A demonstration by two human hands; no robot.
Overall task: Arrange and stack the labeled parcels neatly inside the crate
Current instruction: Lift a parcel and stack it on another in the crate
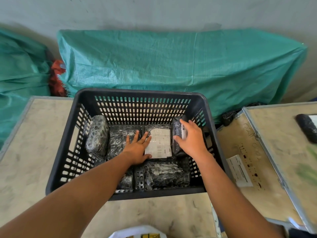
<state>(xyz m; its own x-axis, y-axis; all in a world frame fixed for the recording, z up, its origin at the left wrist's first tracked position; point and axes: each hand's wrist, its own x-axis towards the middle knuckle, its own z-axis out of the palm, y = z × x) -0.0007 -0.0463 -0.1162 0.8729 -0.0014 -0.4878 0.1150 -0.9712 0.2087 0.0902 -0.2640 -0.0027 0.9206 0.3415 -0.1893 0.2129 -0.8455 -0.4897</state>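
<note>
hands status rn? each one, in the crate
Left hand: open, fingers spread, pressing flat on the parcels in the crate, holding nothing.
Right hand: curled around the upright parcel by the crate's right wall, gripping it.

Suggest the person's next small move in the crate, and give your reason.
Probably tip the upright parcel under the right hand down flat against the crate's right wall: it stands on edge beside the labelled parcel, which the left hand steadies.

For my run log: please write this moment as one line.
stage: arranging | left hand: flat on parcels | right hand: gripping upright parcel at right wall | crate: label-up parcel in middle | outside: one parcel
</note>
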